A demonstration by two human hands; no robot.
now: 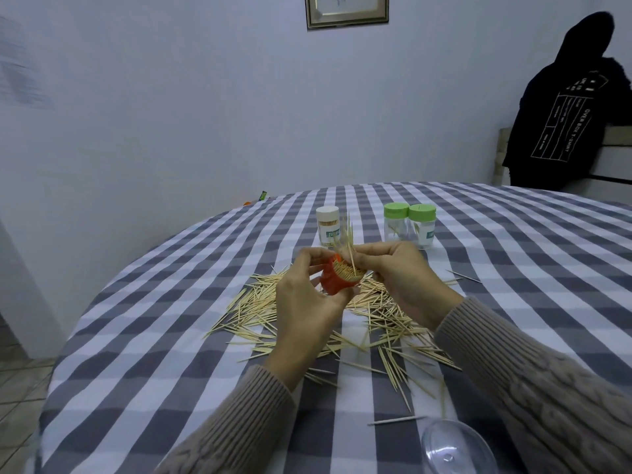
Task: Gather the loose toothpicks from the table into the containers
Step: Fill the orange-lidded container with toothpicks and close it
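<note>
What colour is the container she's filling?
Orange container, held in the left hand; seen in the head view.

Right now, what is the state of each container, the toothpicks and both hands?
orange container: open, tilted, nearly full, held off the table
white-lid container: closed, upright, full
two green-lid containers: closed, upright, almost empty
loose toothpicks: scattered on the tablecloth
left hand: grips the orange container
right hand: pinches a toothpick bundle at its mouth

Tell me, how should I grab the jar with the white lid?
Hold the white-lidded jar around its round side, below the lid, coming from your side of the table. It stands upright with bare cloth on its left, and the smooth straight wall suits fingers wrapping around.
</note>
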